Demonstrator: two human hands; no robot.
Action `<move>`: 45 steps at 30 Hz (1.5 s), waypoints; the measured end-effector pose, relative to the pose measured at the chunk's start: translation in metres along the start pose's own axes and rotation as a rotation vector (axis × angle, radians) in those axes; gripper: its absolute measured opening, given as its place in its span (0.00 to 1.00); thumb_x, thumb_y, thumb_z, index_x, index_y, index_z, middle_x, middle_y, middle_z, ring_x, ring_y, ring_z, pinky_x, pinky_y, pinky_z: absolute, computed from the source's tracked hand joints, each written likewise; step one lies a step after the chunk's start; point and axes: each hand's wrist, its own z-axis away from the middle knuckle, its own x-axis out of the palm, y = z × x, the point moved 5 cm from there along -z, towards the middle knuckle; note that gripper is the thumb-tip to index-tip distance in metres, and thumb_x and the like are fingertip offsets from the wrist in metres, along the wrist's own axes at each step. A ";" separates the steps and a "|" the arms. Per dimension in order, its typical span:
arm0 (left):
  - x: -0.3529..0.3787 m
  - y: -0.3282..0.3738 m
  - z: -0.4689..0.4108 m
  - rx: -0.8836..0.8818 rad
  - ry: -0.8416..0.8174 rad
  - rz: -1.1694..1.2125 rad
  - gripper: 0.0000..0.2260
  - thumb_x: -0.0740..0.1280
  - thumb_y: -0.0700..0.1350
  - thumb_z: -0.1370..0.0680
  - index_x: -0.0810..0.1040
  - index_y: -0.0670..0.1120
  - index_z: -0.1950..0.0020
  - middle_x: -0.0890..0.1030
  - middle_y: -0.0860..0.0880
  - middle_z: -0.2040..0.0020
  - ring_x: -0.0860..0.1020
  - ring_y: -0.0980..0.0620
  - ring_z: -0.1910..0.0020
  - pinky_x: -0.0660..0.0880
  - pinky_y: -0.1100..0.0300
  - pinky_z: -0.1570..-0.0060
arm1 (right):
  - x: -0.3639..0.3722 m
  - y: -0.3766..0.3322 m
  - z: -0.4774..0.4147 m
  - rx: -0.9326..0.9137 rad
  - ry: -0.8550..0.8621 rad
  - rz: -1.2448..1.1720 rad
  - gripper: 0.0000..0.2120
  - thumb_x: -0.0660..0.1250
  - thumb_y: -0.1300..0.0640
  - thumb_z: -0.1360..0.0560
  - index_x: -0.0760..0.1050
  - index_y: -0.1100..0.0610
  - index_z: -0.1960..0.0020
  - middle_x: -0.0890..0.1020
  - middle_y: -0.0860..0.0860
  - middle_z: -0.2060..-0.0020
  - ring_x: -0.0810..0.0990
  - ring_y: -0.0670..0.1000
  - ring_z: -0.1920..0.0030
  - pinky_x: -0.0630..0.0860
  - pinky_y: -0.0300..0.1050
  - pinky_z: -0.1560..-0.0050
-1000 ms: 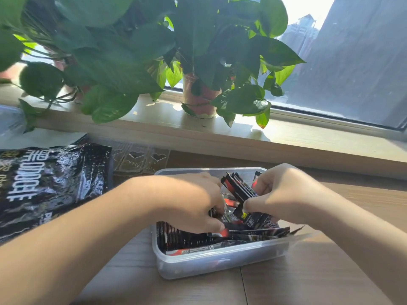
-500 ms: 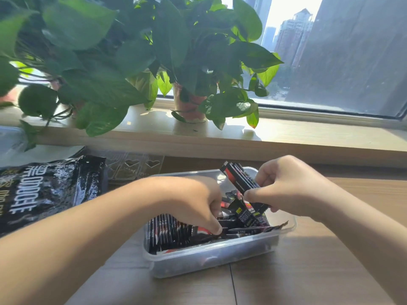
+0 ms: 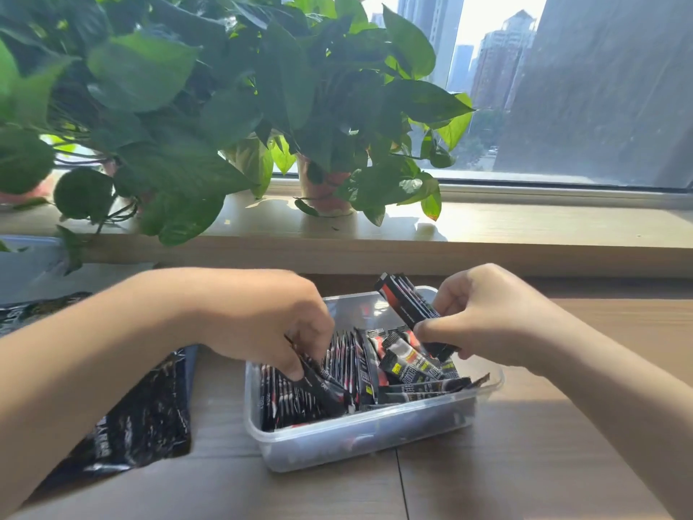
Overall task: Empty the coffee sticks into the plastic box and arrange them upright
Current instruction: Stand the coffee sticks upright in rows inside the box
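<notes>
A clear plastic box sits on the wooden table in front of me, filled with black and red coffee sticks. Those on the left stand upright in a row; those on the right lie loose and crossed. My left hand reaches into the left half, its fingers pressed on the upright sticks. My right hand hovers over the box's right half, gripping a small bundle of coffee sticks that tilts up and away from me.
A black foil coffee bag lies flat on the table left of the box. Behind runs a wooden windowsill with leafy potted plants; their leaves hang toward the table's back left.
My view has tilted up and shifted, so the box sits further right. My left hand went deeper among the upright sticks. My right hand keeps its bundle, raised slightly.
</notes>
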 end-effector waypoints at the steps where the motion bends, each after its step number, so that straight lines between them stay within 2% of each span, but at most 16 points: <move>1: 0.002 0.000 -0.006 0.024 0.014 -0.074 0.10 0.76 0.51 0.30 0.81 0.59 0.51 0.81 0.59 0.56 0.77 0.62 0.56 0.73 0.63 0.54 | 0.000 -0.001 0.000 -0.002 0.003 -0.001 0.08 0.76 0.52 0.35 0.82 0.56 0.64 0.86 0.53 0.70 0.86 0.54 0.66 0.75 0.41 0.70; 4: 0.010 0.001 -0.016 0.136 0.072 -0.221 0.10 0.75 0.47 0.31 0.82 0.59 0.52 0.76 0.62 0.57 0.77 0.56 0.48 0.74 0.56 0.46 | 0.002 -0.002 0.001 -0.010 0.002 0.008 0.08 0.76 0.52 0.34 0.82 0.57 0.64 0.85 0.52 0.71 0.83 0.50 0.72 0.72 0.37 0.74; 6: 0.009 0.003 -0.014 0.217 0.141 -0.251 0.09 0.75 0.46 0.32 0.83 0.58 0.54 0.76 0.63 0.59 0.74 0.57 0.48 0.74 0.55 0.48 | 0.003 -0.002 0.001 -0.012 -0.007 0.003 0.08 0.76 0.52 0.34 0.82 0.56 0.63 0.85 0.52 0.72 0.80 0.46 0.75 0.71 0.36 0.75; 9: 0.012 -0.007 -0.013 0.201 0.134 -0.238 0.13 0.74 0.42 0.34 0.85 0.58 0.55 0.79 0.60 0.56 0.68 0.63 0.53 0.68 0.68 0.54 | 0.004 0.001 0.000 -0.012 -0.017 -0.008 0.09 0.77 0.51 0.34 0.82 0.57 0.64 0.86 0.54 0.69 0.80 0.46 0.74 0.72 0.37 0.74; 11: 0.022 -0.025 -0.015 0.092 0.005 -0.199 0.19 0.69 0.39 0.33 0.85 0.61 0.51 0.80 0.61 0.55 0.71 0.64 0.55 0.70 0.71 0.54 | 0.005 0.003 -0.001 -0.012 -0.017 -0.015 0.09 0.77 0.51 0.34 0.82 0.57 0.64 0.86 0.54 0.68 0.80 0.47 0.74 0.73 0.40 0.72; 13: 0.024 -0.031 -0.015 0.047 -0.029 -0.142 0.20 0.66 0.40 0.34 0.84 0.63 0.50 0.83 0.59 0.57 0.78 0.63 0.57 0.78 0.61 0.54 | 0.005 0.004 -0.002 -0.013 -0.014 -0.025 0.09 0.77 0.51 0.34 0.82 0.57 0.64 0.86 0.54 0.68 0.81 0.47 0.73 0.75 0.41 0.71; 16: 0.011 -0.011 -0.019 0.062 0.114 -0.176 0.16 0.61 0.39 0.33 0.84 0.52 0.53 0.83 0.55 0.54 0.79 0.55 0.52 0.78 0.57 0.51 | 0.005 0.005 -0.002 -0.011 -0.010 -0.030 0.10 0.77 0.51 0.34 0.82 0.56 0.63 0.86 0.54 0.68 0.81 0.47 0.73 0.75 0.41 0.70; 18: 0.007 0.014 -0.024 0.166 0.221 -0.169 0.19 0.60 0.38 0.30 0.85 0.50 0.48 0.83 0.57 0.45 0.76 0.56 0.42 0.74 0.60 0.41 | 0.006 0.005 -0.002 -0.009 -0.014 -0.029 0.10 0.77 0.51 0.33 0.82 0.56 0.63 0.86 0.55 0.68 0.81 0.47 0.73 0.74 0.40 0.72; 20: 0.015 0.028 -0.029 0.253 0.217 -0.147 0.23 0.60 0.37 0.30 0.84 0.51 0.41 0.81 0.57 0.38 0.73 0.57 0.36 0.70 0.63 0.35 | 0.006 0.005 -0.001 -0.014 -0.022 -0.021 0.10 0.77 0.51 0.33 0.82 0.56 0.62 0.86 0.55 0.68 0.80 0.47 0.73 0.72 0.39 0.73; 24: 0.036 0.028 -0.044 0.273 0.154 -0.126 0.29 0.57 0.37 0.32 0.81 0.55 0.35 0.81 0.57 0.36 0.71 0.55 0.35 0.71 0.58 0.37 | 0.006 0.005 -0.001 -0.018 -0.033 -0.012 0.09 0.77 0.51 0.33 0.82 0.56 0.63 0.86 0.54 0.69 0.81 0.47 0.72 0.73 0.39 0.73; 29: 0.050 0.030 -0.057 0.222 0.014 -0.259 0.30 0.60 0.39 0.27 0.70 0.60 0.27 0.70 0.58 0.27 0.60 0.55 0.28 0.61 0.54 0.34 | 0.007 0.005 -0.001 -0.032 -0.029 0.001 0.10 0.77 0.50 0.34 0.82 0.56 0.63 0.86 0.53 0.69 0.83 0.51 0.71 0.75 0.42 0.72; 33: 0.048 0.030 -0.053 0.227 0.021 -0.262 0.33 0.54 0.44 0.32 0.68 0.60 0.27 0.71 0.58 0.29 0.61 0.54 0.30 0.60 0.51 0.31 | 0.009 0.004 -0.001 -0.041 -0.003 0.015 0.11 0.77 0.50 0.35 0.82 0.57 0.63 0.86 0.54 0.67 0.85 0.55 0.64 0.80 0.50 0.68; 36: 0.046 0.032 -0.050 0.238 0.037 -0.221 0.29 0.54 0.45 0.31 0.74 0.58 0.31 0.76 0.57 0.35 0.64 0.53 0.34 0.62 0.51 0.35 | 0.010 0.006 -0.002 -0.037 0.004 0.025 0.11 0.77 0.49 0.35 0.82 0.57 0.63 0.86 0.53 0.67 0.84 0.53 0.65 0.76 0.45 0.70; 39: 0.042 0.026 -0.046 0.213 0.018 -0.231 0.25 0.54 0.46 0.31 0.77 0.57 0.36 0.79 0.58 0.40 0.66 0.55 0.35 0.63 0.51 0.35 | 0.010 0.008 -0.003 -0.024 -0.001 0.029 0.10 0.77 0.49 0.34 0.82 0.56 0.64 0.85 0.52 0.68 0.80 0.48 0.71 0.71 0.39 0.74; 41: 0.042 0.021 -0.041 0.198 0.006 -0.224 0.25 0.54 0.47 0.30 0.77 0.58 0.36 0.77 0.58 0.39 0.65 0.56 0.35 0.62 0.54 0.33 | 0.010 0.008 -0.004 -0.015 -0.006 0.032 0.10 0.77 0.50 0.34 0.82 0.56 0.64 0.85 0.52 0.69 0.78 0.47 0.74 0.69 0.37 0.77; 45: 0.043 0.016 -0.031 0.131 0.055 -0.183 0.24 0.50 0.52 0.29 0.75 0.63 0.37 0.66 0.56 0.37 0.60 0.55 0.36 0.60 0.57 0.35 | 0.014 0.007 -0.005 -0.027 0.006 0.085 0.12 0.76 0.49 0.35 0.82 0.58 0.63 0.85 0.54 0.67 0.77 0.48 0.72 0.71 0.40 0.73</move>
